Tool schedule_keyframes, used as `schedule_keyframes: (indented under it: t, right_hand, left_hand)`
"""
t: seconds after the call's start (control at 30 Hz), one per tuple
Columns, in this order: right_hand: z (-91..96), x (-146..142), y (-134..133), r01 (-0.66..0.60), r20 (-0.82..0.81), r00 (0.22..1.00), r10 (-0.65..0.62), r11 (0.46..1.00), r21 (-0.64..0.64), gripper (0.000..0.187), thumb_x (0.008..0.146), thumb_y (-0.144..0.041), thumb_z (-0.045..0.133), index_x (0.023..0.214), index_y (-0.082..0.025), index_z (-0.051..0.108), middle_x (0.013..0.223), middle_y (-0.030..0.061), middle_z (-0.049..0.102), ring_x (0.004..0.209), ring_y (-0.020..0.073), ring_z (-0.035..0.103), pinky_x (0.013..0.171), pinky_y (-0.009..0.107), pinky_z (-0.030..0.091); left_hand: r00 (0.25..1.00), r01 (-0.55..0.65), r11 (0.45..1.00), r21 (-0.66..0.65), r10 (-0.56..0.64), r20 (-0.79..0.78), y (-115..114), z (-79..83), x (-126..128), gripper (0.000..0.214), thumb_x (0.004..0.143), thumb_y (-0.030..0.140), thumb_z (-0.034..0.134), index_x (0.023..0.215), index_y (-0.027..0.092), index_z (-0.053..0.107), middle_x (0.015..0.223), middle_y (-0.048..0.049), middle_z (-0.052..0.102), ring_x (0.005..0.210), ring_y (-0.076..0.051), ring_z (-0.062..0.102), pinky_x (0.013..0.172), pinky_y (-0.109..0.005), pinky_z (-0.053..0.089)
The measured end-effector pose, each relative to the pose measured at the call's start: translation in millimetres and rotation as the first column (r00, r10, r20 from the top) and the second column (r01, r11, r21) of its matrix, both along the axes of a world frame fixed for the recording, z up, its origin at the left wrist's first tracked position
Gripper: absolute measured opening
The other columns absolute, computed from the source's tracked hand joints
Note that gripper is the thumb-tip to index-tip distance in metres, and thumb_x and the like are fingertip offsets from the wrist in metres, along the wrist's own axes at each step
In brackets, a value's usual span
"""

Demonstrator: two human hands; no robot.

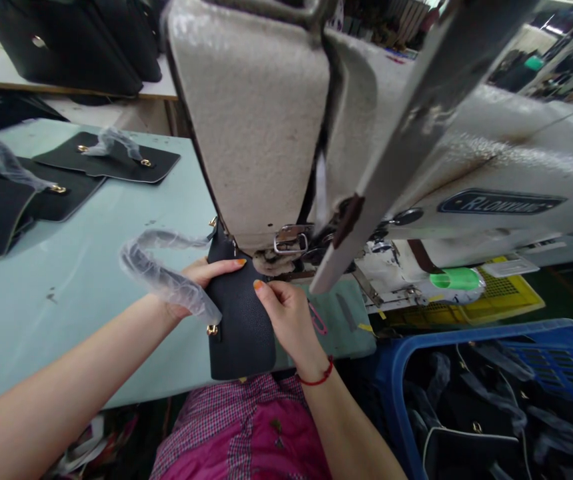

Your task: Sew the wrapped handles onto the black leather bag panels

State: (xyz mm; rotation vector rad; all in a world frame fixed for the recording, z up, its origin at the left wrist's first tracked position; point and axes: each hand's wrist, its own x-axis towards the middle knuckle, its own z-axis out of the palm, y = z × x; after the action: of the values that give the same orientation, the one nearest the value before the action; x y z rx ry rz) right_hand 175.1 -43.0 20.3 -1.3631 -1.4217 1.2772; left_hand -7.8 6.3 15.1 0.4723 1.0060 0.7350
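Note:
A black leather piece [240, 320] with a gold ring and a plastic-wrapped handle [166, 277] lies under the head of a white sewing machine [256, 113]. My left hand [201, 280] holds the piece's left edge, fingers pressed on it. My right hand [289, 317] pinches its right edge close to the presser foot [291, 241]. The needle area is partly hidden by the machine head.
More black leather pieces [109, 160] with gold hardware lie at the back left of the pale green table [66, 280]. Black bags [66, 40] stand on a far table. A blue crate [496, 400] with black parts sits lower right. Small pink scissors [317, 319] lie by my right hand.

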Motion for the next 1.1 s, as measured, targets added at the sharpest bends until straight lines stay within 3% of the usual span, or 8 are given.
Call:
schedule_keyframes:
  t: [0.43, 0.73, 0.93, 1.1]
  right_hand:
    - [0.5, -0.1, 4.2, -0.003, 0.032, 0.999, 0.003, 1.0, 0.001, 0.048, 0.09, -0.049, 0.05, 0.057, -0.018, 0.035, 0.058, -0.0044, 0.027, 0.055, 0.0085, 0.027, 0.05, 0.024, 0.02]
    - [1.2, 3.2, 2.3, -0.025, 0.076, 0.997, 0.023, 0.999, 0.028, 0.05, 0.092, -0.051, 0.049, 0.058, -0.018, 0.033, 0.058, -0.0047, 0.027, 0.056, 0.0085, 0.027, 0.051, 0.024, 0.02]
    - [4.7, 8.1, 0.9, -0.055, 0.174, 0.984, 0.044, 0.997, 0.056, 0.044, 0.094, -0.047, 0.048, 0.062, -0.017, 0.047, 0.059, -0.0042, 0.037, 0.057, 0.0089, 0.034, 0.052, 0.022, 0.025]
    - [21.1, 19.6, 7.1, -0.161, 0.369, 0.92, 0.13, 0.985, 0.056, 0.042, 0.096, -0.041, 0.047, 0.065, -0.016, 0.057, 0.06, -0.0021, 0.051, 0.058, 0.0098, 0.045, 0.053, 0.022, 0.028]
  left_hand:
    - [0.997, -0.053, 0.996, -0.078, 0.049, -0.052, 5.6, 1.3, 5.1, 0.046, 0.052, 0.025, 0.087, 0.094, 0.01, 0.074, 0.083, -0.0126, 0.077, 0.065, -0.026, 0.073, 0.065, -0.041, 0.062]
    - [0.997, -0.058, 0.998, -0.009, 0.058, -0.043, 6.1, -10.2, 1.8, 0.047, 0.063, 0.026, 0.083, 0.106, 0.011, 0.071, 0.089, -0.0103, 0.077, 0.07, -0.024, 0.072, 0.069, -0.04, 0.062]
    - [0.997, -0.071, 0.997, 0.005, 0.071, -0.036, 4.4, -7.3, 3.2, 0.049, 0.066, 0.026, 0.081, 0.111, 0.011, 0.069, 0.094, -0.0107, 0.077, 0.074, -0.022, 0.073, 0.075, -0.036, 0.061]
    - [0.981, -0.182, 0.982, 0.055, 0.185, -0.052, -13.0, -7.0, 13.0, 0.05, 0.065, 0.027, 0.082, 0.111, 0.012, 0.07, 0.092, -0.0112, 0.077, 0.08, -0.028, 0.073, 0.079, -0.04, 0.06]
